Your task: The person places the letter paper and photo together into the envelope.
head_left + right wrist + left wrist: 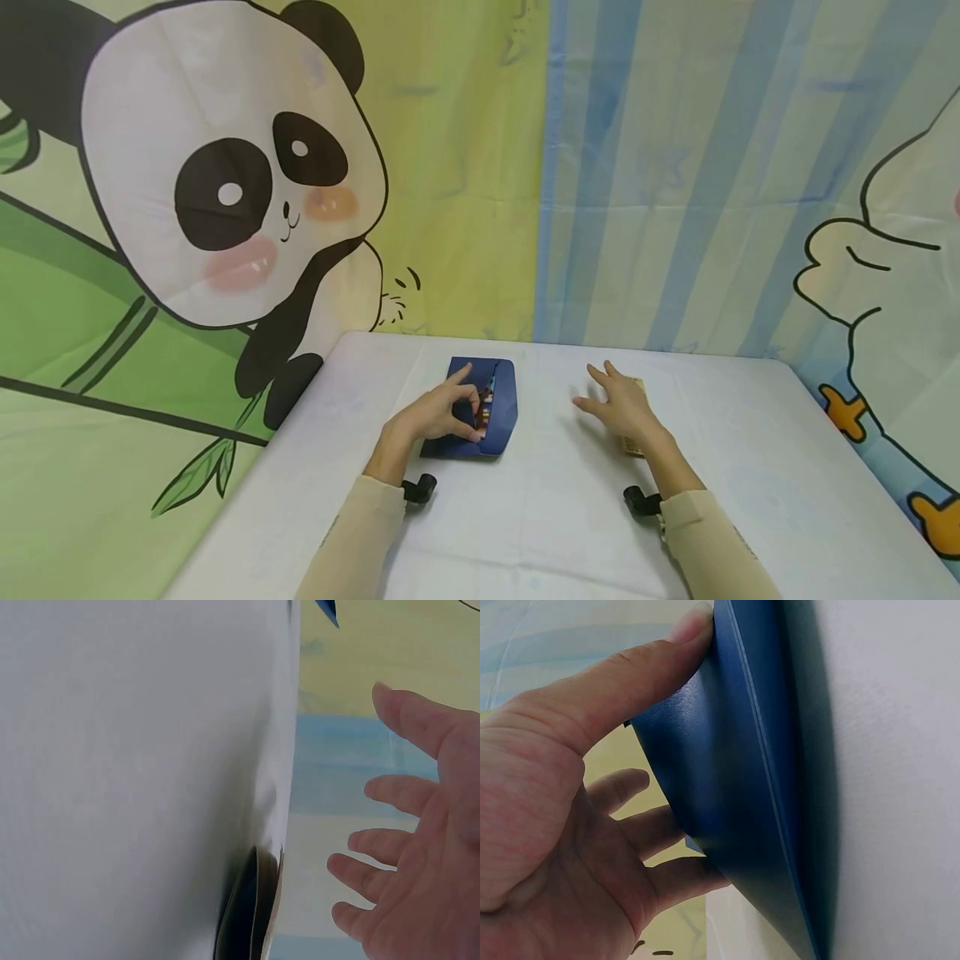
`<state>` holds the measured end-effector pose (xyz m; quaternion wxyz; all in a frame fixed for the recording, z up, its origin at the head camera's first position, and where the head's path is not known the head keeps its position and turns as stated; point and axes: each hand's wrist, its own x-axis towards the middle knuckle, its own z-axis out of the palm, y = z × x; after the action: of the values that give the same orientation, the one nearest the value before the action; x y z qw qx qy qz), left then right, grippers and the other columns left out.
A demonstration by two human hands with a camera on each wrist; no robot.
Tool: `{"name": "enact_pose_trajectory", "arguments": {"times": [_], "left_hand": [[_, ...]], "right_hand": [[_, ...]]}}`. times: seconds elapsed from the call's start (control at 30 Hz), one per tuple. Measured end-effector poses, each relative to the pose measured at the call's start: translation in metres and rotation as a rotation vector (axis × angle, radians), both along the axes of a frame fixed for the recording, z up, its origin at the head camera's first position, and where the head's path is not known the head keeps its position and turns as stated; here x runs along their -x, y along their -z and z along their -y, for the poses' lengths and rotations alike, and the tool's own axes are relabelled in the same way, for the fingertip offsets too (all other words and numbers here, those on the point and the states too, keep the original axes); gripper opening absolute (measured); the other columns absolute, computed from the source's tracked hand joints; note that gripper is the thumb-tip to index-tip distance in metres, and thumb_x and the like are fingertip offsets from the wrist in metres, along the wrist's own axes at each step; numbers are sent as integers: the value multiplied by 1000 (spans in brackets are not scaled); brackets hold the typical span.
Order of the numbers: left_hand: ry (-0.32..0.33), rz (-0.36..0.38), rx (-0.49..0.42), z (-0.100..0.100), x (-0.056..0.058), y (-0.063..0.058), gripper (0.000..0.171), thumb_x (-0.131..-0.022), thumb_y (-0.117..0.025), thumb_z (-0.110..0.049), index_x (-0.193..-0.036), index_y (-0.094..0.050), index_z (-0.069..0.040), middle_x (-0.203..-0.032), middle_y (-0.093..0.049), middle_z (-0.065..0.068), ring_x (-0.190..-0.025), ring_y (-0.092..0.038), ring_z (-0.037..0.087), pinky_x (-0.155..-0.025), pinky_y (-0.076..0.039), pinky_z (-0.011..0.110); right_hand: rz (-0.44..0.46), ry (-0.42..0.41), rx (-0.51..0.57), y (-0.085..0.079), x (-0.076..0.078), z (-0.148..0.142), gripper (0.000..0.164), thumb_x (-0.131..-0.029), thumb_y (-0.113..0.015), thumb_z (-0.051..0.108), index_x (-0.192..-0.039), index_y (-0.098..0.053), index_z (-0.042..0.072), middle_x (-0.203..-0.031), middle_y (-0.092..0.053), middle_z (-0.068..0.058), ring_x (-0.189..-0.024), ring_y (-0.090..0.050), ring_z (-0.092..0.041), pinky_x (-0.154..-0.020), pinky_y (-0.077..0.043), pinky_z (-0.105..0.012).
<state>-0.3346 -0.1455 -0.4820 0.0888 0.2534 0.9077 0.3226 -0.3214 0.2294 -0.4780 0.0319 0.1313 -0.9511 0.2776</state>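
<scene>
On the left part of the table a dark blue envelope (506, 404) lies with its slit gaping. A colourful printed piece (487, 407) shows inside the slit. My left hand (435, 413) grips the envelope, thumb near its close edge and fingers bent at the slit; in the left wrist view the thumb lies along the blue surface (712, 750). My right hand (621, 406), fingers spread and holding nothing, hovers over a tan patterned piece (633, 448), which it partly hides. In the right wrist view this tan piece (266, 900) has layered edges with a dark gap.
A white table (555, 517) carries everything. Behind it hangs a printed curtain (465, 167) with a panda and blue stripes. Black mounts sit at the left wrist (420, 489) and right wrist (642, 502), low over the tabletop.
</scene>
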Motion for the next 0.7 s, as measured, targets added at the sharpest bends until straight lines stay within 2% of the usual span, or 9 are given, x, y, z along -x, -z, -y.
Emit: {"name": "enact_pose_trajectory", "arguments": {"times": [0.43,0.7], "left_hand": [[6,5,-17,0,-2,-1,36,-75,-94,-35,-92,-64,-28,-176,-11,8,-157,-22,47,-111,-39,64],[3,3,-2,-1,-1,-2,37,-75,-95,-34,-95,-65,-27,-177,-11,8,-158,-21,46,-113,-38,64]], "right_hand": [[68,49,13,-4,2,-21,84,-101,-64,52,-162,-31,5,-169,-13,-34,-148,-21,-63,-115,-23,-76],[112,76,-16,-1,3,-33,73,-104,-62,37,-160,-33,1,-165,-16,-39,-144,-23,-68,-113,-22,-78]]}}
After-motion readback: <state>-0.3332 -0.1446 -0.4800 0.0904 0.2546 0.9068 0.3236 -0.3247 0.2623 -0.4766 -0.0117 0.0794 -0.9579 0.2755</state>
